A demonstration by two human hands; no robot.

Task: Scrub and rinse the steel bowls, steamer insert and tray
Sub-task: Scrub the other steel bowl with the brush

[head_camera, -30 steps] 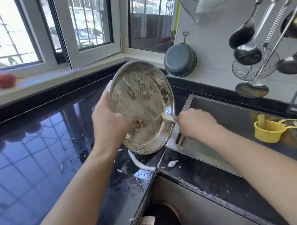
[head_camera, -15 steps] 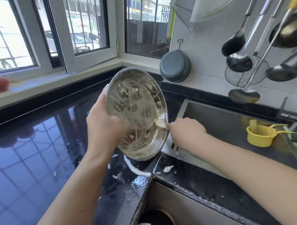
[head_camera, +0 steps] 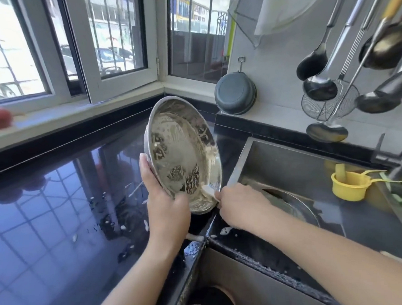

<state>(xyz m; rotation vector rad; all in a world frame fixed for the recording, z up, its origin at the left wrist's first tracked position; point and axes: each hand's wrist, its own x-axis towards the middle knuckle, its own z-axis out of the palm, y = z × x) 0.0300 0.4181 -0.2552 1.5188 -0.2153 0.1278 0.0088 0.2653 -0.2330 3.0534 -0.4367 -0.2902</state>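
Soapy steel bowl (head_camera: 184,153) held tilted over the counter corner, at 9 o'clock from the sink (head_camera: 288,167).

The left hand (head_camera: 166,207) grips its lower rim so the inside faces the person; the right hand (head_camera: 239,206) pinches a pale scrubber (head_camera: 207,190) against the wall at 5 o'clock. Foam streaks cover the inside; probably it is not yet rinsed.

A dark round pan (head_camera: 235,96) is hung on the tiled wall; ladles (head_camera: 316,62) and a wire skimmer (head_camera: 324,103) are suspended at right. A yellow cup (head_camera: 349,186) is set by the sink (head_camera: 288,162).
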